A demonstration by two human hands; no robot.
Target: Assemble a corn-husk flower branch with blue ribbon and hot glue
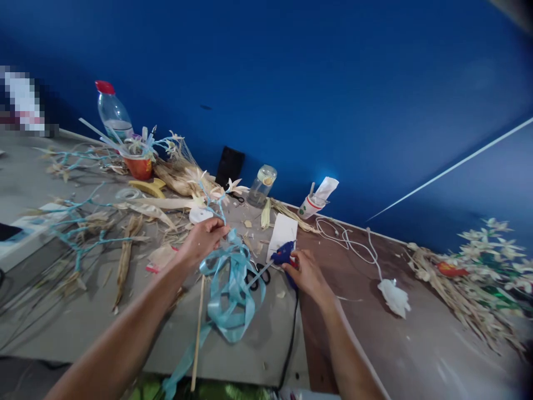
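Note:
My left hand (205, 240) is closed in a pinch on a flower branch (219, 210), its stem wrapped in light blue and its pale flowers pointing up. A light blue ribbon (231, 311) hangs in loose loops below that hand and trails to the table's front edge. My right hand (310, 272) has its fingers around a dark blue glue gun (283, 253) over a white card (282, 233). A translucent glue stick (260, 275) juts from the gun's back. Black-handled scissors (253, 278) are partly hidden behind the ribbon.
A thin wooden stick (198, 339) leans beside the ribbon. Blue-stemmed branches (79, 239), dried husks (125, 261) and an orange cup (139, 168) are at left. A glass jar (260, 189) and a white cup (310, 206) stand by the wall. White cable (353, 239) and dried flowers (462, 300) lie right.

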